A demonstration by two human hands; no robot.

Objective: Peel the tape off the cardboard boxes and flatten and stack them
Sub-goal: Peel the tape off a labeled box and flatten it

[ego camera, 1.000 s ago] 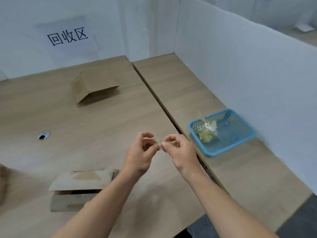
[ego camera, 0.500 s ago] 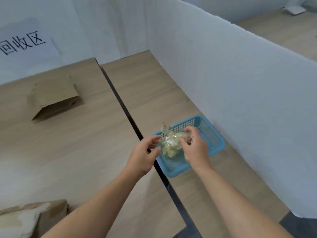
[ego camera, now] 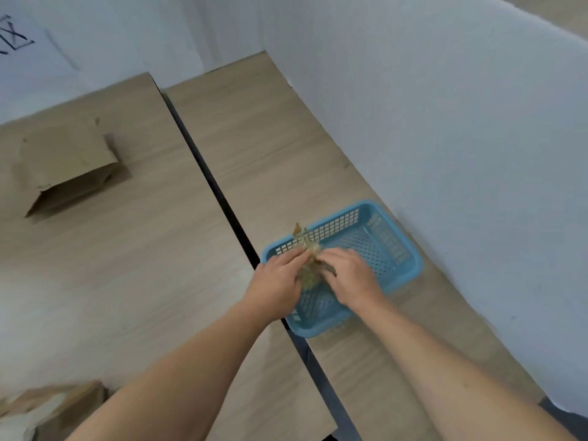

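Both hands are down in the blue plastic basket (ego camera: 394, 249) on the right-hand table. My left hand (ego camera: 280, 278) and my right hand (ego camera: 350, 275) meet over a crumpled wad of clear tape (ego camera: 308, 265); their fingers touch it, and their grip on it is hidden. One flattened cardboard box (ego camera: 68, 173) lies at the far left of the left-hand table. Another cardboard box (ego camera: 47, 412) shows at the bottom left corner, cut off by the frame edge.
White partition panels (ego camera: 445, 138) wall in the tables at the back and right. A dark gap (ego camera: 222, 202) runs between the two wooden tables. A paper sign (ego camera: 19, 39) hangs on the back panel.
The view swung right from the boxes to the basket. Both hands moved from over the left table, where they pinched a small piece of tape, into the basket onto the tape wad.
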